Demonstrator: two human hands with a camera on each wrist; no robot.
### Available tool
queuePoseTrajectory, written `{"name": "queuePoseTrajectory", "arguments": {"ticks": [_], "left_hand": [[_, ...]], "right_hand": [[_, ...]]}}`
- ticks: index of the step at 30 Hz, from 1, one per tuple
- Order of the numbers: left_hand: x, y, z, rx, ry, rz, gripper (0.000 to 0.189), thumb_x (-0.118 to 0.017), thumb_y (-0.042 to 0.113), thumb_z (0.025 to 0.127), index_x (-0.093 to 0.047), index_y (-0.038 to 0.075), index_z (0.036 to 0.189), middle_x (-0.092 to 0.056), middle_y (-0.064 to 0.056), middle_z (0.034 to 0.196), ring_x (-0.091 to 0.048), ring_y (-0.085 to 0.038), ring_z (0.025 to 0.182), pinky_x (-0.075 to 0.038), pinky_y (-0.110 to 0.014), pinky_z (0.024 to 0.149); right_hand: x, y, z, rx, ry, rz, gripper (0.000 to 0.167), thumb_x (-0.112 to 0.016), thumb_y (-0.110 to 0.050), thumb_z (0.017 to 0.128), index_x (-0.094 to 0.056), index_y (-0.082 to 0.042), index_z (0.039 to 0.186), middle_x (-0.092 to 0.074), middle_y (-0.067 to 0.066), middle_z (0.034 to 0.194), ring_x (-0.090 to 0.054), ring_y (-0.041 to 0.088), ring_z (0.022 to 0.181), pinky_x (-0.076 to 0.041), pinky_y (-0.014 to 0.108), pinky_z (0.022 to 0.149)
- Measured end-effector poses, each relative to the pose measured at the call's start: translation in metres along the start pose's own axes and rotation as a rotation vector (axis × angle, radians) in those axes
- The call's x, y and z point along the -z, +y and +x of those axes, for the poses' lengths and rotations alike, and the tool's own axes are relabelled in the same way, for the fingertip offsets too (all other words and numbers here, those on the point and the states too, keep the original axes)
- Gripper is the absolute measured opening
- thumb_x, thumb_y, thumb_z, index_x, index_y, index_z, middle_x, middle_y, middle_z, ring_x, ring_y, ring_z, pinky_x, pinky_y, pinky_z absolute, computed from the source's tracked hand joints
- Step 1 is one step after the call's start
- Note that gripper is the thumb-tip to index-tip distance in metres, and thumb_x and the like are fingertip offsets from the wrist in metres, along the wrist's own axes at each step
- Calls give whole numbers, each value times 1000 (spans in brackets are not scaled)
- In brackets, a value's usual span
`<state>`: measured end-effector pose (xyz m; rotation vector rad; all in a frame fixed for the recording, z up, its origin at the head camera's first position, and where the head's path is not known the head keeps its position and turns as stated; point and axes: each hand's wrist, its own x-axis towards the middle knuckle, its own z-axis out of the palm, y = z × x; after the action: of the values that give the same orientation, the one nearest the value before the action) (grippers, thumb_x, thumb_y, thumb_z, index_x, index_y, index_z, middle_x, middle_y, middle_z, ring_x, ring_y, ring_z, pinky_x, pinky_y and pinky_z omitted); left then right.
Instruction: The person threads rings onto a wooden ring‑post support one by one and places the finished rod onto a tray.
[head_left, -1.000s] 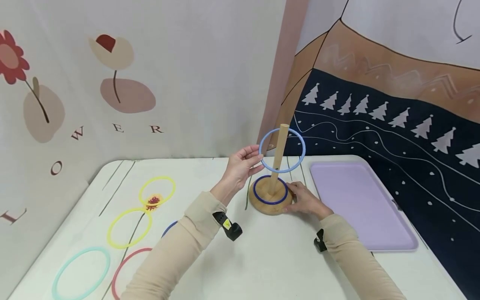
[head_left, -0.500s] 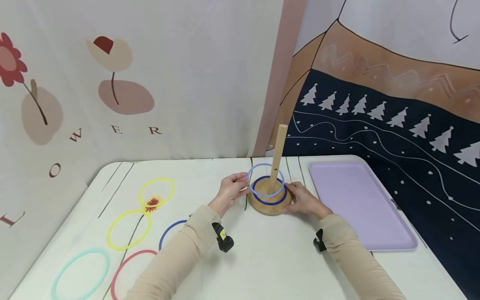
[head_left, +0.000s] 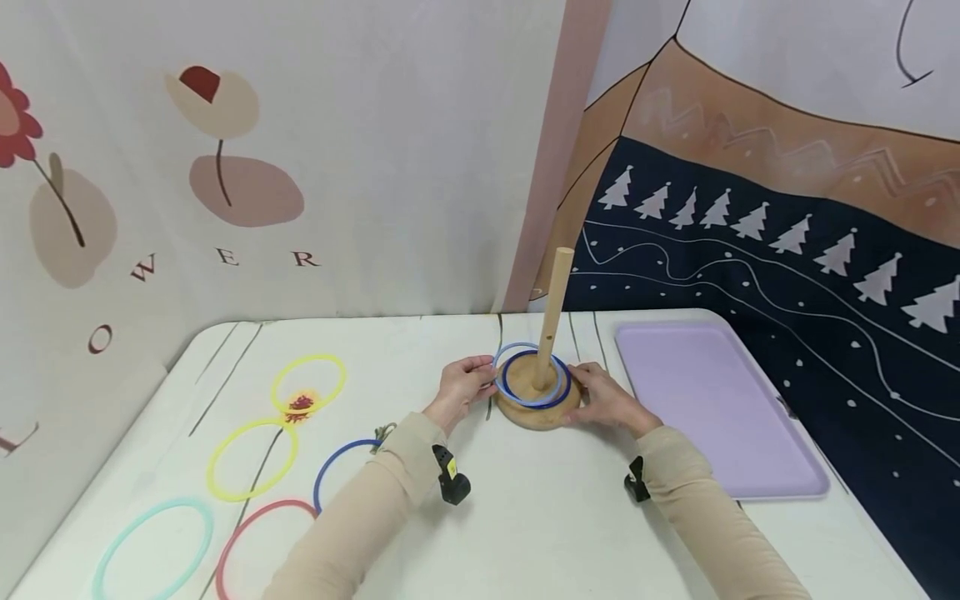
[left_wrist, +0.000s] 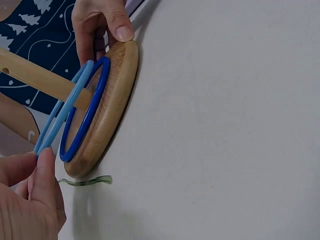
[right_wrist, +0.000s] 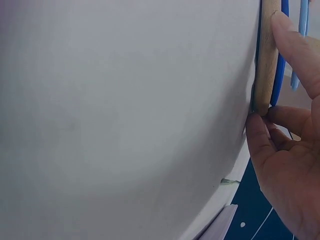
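Note:
A wooden peg stand has an upright peg (head_left: pixel 555 308) on a round base (head_left: pixel 528 419). One dark blue ring (left_wrist: pixel 92 112) lies around the peg on the base. My left hand (head_left: pixel 459 392) pinches a light blue ring (left_wrist: pixel 70 107) at its left edge between thumb and fingers. That ring also encircles the peg, just above the dark blue one and slightly tilted. On the stand's right side, my right hand (head_left: pixel 611 402) grips the base's edge, thumb on the near side, as the right wrist view shows.
A lilac tray (head_left: pixel 690 400) lies on the right of the white table. At left lie two yellow rings (head_left: pixel 309 358), a turquoise ring (head_left: pixel 176 501), a red ring (head_left: pixel 285 502) and another blue ring (head_left: pixel 318 483), partly behind my left sleeve. Patterned cloth hangs behind.
My left hand has lowered the light blue ring along the peg, from near its top down to just above the dark blue ring. The right hand stays on the base.

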<state>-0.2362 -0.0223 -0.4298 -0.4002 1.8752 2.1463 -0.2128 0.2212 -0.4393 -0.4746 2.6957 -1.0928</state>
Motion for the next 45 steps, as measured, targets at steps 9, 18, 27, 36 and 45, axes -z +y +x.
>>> {"name": "queuePoseTrajectory", "arguments": {"ticks": [9, 18, 27, 36, 45], "left_hand": [[-8, -2, 2, -37, 10, 1, 28, -61, -5, 87, -62, -5, 114, -65, -3, 86, -59, -5, 65, -54, -16, 60], [-12, -7, 4, -98, 39, 106, 23, -63, -3, 86, -65, -6, 109, -68, -9, 87, -61, -5, 66, -56, -19, 64], [-12, -10, 7, -172, 42, 234, 21, -65, -2, 85, -68, -6, 105, -70, -18, 93, -63, -6, 66, -57, -19, 64], [-11, -11, 6, -178, 31, 301, 20, -64, 0, 86, -68, -3, 106, -67, -17, 95, -62, -7, 69, -57, -21, 66], [-11, -11, 2, -166, 16, 292, 20, -65, 0, 86, -68, -3, 105, -69, -15, 94, -63, -8, 70, -57, -22, 67]], "right_hand": [[0, -1, 1, -5, -4, -2, 93, -83, -15, 69, -29, 14, 139, -36, 31, 131, -45, 39, 115, -39, 51, 102], [-1, -3, 2, -11, -8, 8, 92, -83, -12, 70, -29, 12, 140, -36, 29, 131, -46, 37, 114, -42, 49, 100], [-1, -2, 1, -16, -6, 0, 92, -83, -14, 70, -30, 11, 140, -36, 29, 131, -46, 36, 113, -42, 49, 99], [-1, -1, 1, -19, 3, 2, 92, -84, -15, 69, -31, 13, 139, -36, 29, 131, -46, 37, 114, -42, 49, 99], [0, -1, -1, -21, 7, 1, 91, -84, -14, 69, -32, 13, 139, -37, 30, 132, -46, 38, 115, -41, 50, 100]]}}
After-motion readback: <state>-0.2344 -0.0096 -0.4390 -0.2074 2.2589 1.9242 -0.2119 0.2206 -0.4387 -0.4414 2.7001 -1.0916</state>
